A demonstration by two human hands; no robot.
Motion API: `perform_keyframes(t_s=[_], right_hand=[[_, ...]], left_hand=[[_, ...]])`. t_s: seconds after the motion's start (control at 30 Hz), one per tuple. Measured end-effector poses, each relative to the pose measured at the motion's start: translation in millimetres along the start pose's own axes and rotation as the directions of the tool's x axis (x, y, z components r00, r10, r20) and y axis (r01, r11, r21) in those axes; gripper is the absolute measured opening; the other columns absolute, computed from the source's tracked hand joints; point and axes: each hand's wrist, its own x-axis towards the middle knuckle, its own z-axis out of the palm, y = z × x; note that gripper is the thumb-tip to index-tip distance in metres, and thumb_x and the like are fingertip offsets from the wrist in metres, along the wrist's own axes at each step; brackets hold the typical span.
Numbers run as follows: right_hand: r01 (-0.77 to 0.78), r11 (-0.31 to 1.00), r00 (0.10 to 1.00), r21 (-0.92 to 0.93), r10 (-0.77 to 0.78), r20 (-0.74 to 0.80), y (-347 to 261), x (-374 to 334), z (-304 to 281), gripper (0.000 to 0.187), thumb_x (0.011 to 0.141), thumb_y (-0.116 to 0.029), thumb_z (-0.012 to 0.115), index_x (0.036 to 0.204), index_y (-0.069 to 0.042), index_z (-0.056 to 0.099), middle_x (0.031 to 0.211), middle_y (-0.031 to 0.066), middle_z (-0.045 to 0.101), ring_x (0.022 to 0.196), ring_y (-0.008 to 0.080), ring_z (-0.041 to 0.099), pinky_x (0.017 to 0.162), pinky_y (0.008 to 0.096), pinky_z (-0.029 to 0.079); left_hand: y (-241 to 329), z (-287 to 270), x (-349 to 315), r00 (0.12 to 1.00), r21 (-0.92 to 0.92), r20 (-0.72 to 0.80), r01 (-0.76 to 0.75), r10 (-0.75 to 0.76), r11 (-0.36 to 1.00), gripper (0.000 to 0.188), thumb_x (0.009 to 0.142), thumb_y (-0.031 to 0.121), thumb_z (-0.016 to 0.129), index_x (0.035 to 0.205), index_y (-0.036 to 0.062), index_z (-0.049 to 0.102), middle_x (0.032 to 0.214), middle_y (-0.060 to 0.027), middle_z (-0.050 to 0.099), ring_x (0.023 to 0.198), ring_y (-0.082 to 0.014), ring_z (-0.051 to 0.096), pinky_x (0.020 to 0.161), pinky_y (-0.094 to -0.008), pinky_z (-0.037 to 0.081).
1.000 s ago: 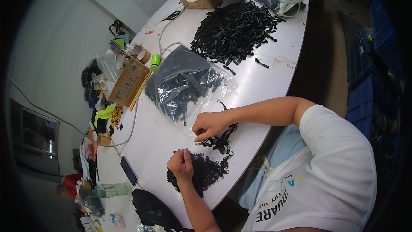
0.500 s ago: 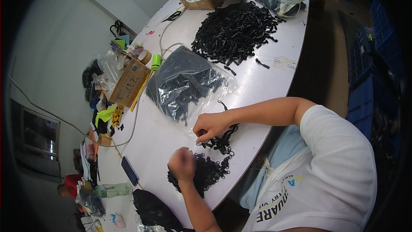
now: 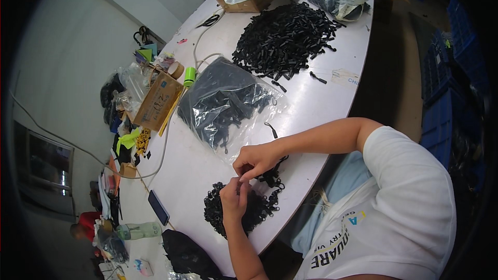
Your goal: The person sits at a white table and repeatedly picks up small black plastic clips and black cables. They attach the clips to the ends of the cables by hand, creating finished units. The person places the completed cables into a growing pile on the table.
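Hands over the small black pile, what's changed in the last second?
The left hand rose off the small pile of black parts and met the right hand, fingertips now together on a small black piece too small to make out. The clear bag, big pile and phone stayed put.
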Motion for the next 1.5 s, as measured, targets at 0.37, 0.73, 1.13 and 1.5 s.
perform_keyframes(t_s=[0.37, 0.73, 1.13, 1.5], right_hand=[[0.058, 0.997, 0.993, -0.053, -0.052, 0.106, 4, 0, -4, 0.024, 0.079, -0.012, 0.059, 0.065, 0.004, 0.050, 0.053, 0.0100, 0.050, 0.048, 0.0174, 0.044, 0.048, 0.0333, 0.036], [0.041, 0.999, 0.997, -0.027, -0.039, 0.068, 2, 1, -14, 0.021, 0.074, -0.009, 0.058, 0.061, 0.004, 0.049, 0.050, 0.0089, 0.046, 0.046, 0.0137, 0.041, 0.045, 0.0317, 0.033], [0.173, 0.976, 0.979, -0.130, -0.185, -0.089, 43, 13, -17, 0.027, 0.084, -0.020, 0.062, 0.069, 0.002, 0.057, 0.059, 0.0121, 0.056, 0.052, 0.0237, 0.051, 0.051, 0.0343, 0.040], [0.089, 0.964, 0.995, -0.251, -0.096, -0.015, 47, 5, -35, 0.025, 0.081, -0.021, 0.069, 0.073, 0.001, 0.061, 0.061, 0.0127, 0.058, 0.056, 0.0227, 0.057, 0.052, 0.0335, 0.042]], left_hand=[[6, -12, 0, 0.993, 0.062, -0.020, -0.111, 0.112, 0.992, 0.016, 0.082, 0.006, 0.062, 0.068, -0.0016, 0.057, 0.053, -0.0096, 0.053, 0.044, -0.0186, 0.046, 0.046, -0.0296, 0.035], [-3, -16, -4, 0.995, 0.059, -0.059, -0.081, 0.084, 0.995, 0.018, 0.085, 0.010, 0.058, 0.072, -0.0020, 0.059, 0.052, -0.0072, 0.050, 0.045, -0.0148, 0.046, 0.048, -0.0279, 0.037], [-30, -28, -19, 0.671, 0.825, -0.397, -0.039, 0.627, 0.564, 0.032, 0.094, 0.016, 0.044, 0.064, 0.0060, 0.050, 0.056, -0.0068, 0.050, 0.042, -0.0262, 0.048, 0.037, -0.0374, 0.036], [-29, -25, -17, 0.814, 0.438, -0.523, 0.001, 0.253, 0.899, 0.035, 0.093, 0.016, 0.041, 0.065, -0.0016, 0.050, 0.057, -0.0149, 0.048, 0.049, -0.0296, 0.046, 0.047, -0.0380, 0.034]])
